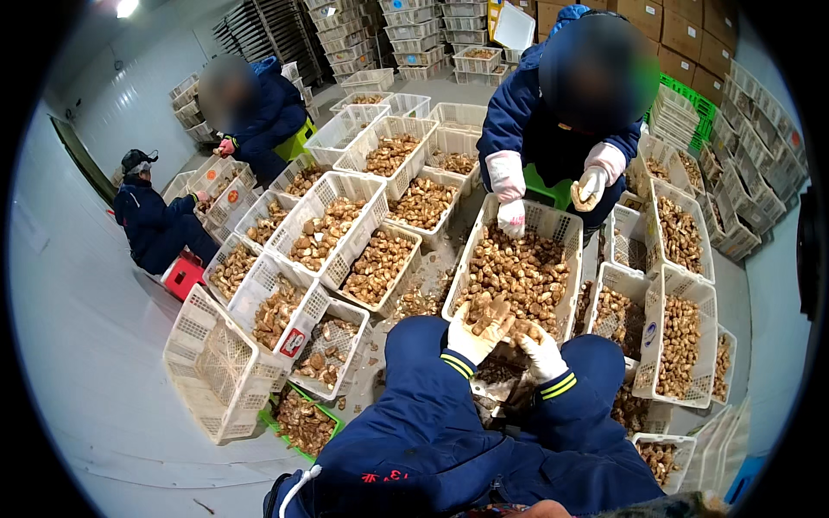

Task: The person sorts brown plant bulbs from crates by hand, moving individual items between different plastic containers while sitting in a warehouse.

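Observation:
In front of my knees stands a white perforated plastic crate heaped with brown mushrooms. At its near edge my left hand, in a white glove with brown-stained fingers, has its fingers spread. The stained glove blends with the mushrooms, so whether anything lies in that palm is unclear. My right hand, gloved the same way, is just to the right with its fingers curled. What its fingertips touch is not clear. Below and between my hands, partly hidden, is a container of dark scraps.
Across the crate, a co-worker's gloved hand reaches into it; the other hand holds a mushroom. Mushroom-filled crates crowd both sides. A green tray of mushrooms is at lower left. Two more people sit at left. Crate stacks stand behind.

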### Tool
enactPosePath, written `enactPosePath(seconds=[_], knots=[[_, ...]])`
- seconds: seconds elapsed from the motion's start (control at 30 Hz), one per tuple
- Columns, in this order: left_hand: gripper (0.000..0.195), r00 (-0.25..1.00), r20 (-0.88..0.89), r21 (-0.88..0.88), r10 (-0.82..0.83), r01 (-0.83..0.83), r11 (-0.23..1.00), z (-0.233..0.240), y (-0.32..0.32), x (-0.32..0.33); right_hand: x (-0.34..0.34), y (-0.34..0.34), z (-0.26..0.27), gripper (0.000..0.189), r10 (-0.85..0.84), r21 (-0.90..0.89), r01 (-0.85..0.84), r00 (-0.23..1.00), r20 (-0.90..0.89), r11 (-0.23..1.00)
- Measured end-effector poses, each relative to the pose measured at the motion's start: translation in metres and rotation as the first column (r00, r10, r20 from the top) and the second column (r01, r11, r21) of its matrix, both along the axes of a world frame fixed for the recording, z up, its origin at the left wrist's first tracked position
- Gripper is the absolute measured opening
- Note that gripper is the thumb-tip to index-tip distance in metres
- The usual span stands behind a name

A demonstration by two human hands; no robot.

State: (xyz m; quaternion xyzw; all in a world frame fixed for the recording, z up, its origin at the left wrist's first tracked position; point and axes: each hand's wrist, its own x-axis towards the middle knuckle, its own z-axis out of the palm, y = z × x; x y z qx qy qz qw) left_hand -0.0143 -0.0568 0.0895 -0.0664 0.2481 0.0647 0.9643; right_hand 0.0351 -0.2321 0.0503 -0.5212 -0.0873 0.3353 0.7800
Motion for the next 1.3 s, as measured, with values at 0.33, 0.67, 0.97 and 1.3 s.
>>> enactPosePath(seconds=[0.33,0.67,0.97,1.3], knots=[[0.04,0.987,0.001,0.076,-0.159,0.159,0.984,-0.018,0.001,-0.007,-0.025,-0.034,0.03,0.072,0.244,0.479,0.0,0.861,-0.447,0.878],[0.031,0.978,-0.194,0.092,-0.079,0.098,0.991,-0.062,0.022,-0.027,-0.025,-0.012,-0.024,0.024,0.117,0.276,-0.028,0.943,-0.311,0.961],[0.031,0.984,-0.077,0.144,-0.162,0.171,0.975,-0.068,0.0,0.0,-0.016,-0.031,0.0,0.05,0.101,0.343,0.039,0.919,-0.382,0.939],[0.035,0.969,-0.074,0.188,-0.234,0.244,0.951,-0.049,0.005,-0.006,-0.02,-0.032,0.007,0.039,0.058,0.317,0.098,0.892,-0.449,0.943]])
